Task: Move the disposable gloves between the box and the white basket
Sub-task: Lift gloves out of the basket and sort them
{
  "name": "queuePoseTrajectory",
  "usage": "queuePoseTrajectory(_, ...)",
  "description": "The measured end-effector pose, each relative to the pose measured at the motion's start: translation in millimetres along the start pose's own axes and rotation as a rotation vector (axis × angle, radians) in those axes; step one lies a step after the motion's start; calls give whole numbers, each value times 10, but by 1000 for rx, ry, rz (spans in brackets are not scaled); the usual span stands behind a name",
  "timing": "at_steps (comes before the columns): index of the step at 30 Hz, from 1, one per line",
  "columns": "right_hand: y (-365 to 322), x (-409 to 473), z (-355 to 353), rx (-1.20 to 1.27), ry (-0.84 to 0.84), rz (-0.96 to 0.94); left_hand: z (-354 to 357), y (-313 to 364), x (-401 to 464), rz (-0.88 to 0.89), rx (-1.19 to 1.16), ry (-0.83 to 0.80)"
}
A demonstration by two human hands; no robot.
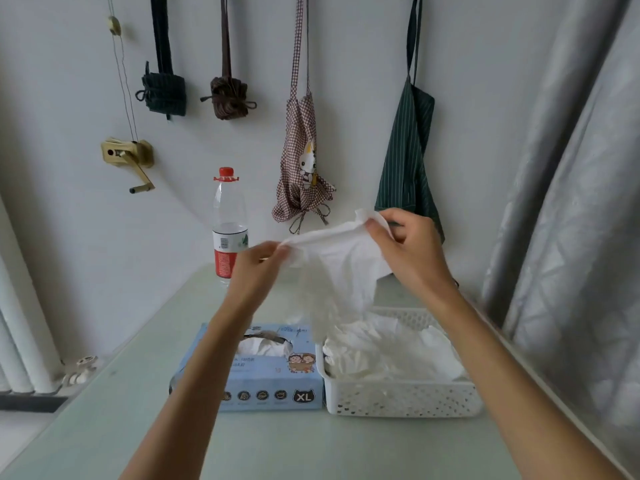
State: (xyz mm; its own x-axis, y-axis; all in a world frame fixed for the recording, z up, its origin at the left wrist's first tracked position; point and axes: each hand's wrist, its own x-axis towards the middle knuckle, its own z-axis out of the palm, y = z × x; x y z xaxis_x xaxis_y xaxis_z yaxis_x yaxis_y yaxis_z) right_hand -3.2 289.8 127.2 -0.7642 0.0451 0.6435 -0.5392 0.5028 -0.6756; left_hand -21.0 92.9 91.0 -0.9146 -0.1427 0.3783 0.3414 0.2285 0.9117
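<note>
A thin white disposable glove hangs in the air, stretched between both hands above the table. My left hand pinches its left cuff edge. My right hand pinches the right edge, slightly higher. The glove's fingers dangle toward the white basket, which holds a heap of white gloves. The light blue glove box, marked XL, lies just left of the basket and touches it. More gloves show through the box's top opening.
A water bottle with a red cap stands at the table's far edge by the wall. Aprons and rolled cloths hang on the wall. A grey curtain hangs at the right. The pale green table stretches toward me.
</note>
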Motion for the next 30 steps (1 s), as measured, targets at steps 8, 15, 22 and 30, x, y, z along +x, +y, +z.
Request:
queuePoseTrajectory(8, 528, -87, -56, 134, 34, 410, 171, -156, 330, -67, 358, -254)
queuePoseTrajectory(15, 1512, -480, -283, -189, 99, 574, 969, -863, 466, -2, 635, -494)
queuePoseTrajectory(22, 1753, -549, -433, -633, 66, 449, 1422, -960, 449, 208, 727, -362)
queuePoseTrajectory(30, 1802, -538, -442, -965, -76, 313, 1417, -1003, 327, 353, 742, -367)
